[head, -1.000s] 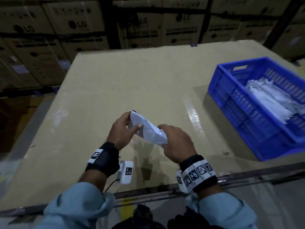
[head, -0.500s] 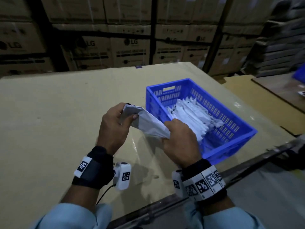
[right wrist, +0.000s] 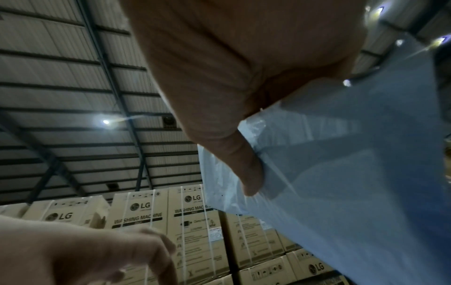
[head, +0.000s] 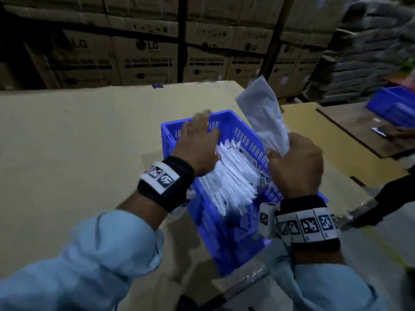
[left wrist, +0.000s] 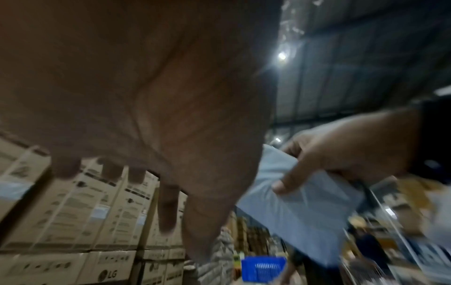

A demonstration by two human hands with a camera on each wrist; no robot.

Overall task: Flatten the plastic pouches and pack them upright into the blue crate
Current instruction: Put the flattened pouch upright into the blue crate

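Observation:
The blue crate (head: 224,234) stands on the cardboard-covered table, close in front of me. A row of flattened white pouches (head: 231,176) leans upright inside it. My right hand (head: 294,162) grips the lower end of one white pouch (head: 262,113), which sticks up over the crate's right wall; the same pouch (right wrist: 341,173) fills the right wrist view with my thumb across it, and the pouch (left wrist: 300,208) shows again in the left wrist view. My left hand (head: 197,144) reaches over the crate with fingers spread, at the far end of the packed row, holding nothing.
The tan cardboard table (head: 78,142) stretches to the left and behind the crate. Stacked LG cartons (head: 146,61) wall off the back. A second blue crate (head: 393,106) sits on another table at the far right, where another person's arm (head: 395,191) shows.
Both hands held the pouch between them in front of me; now the left hand has let go and moved over the crate, and the right hand has lifted the pouch upright beside the crate.

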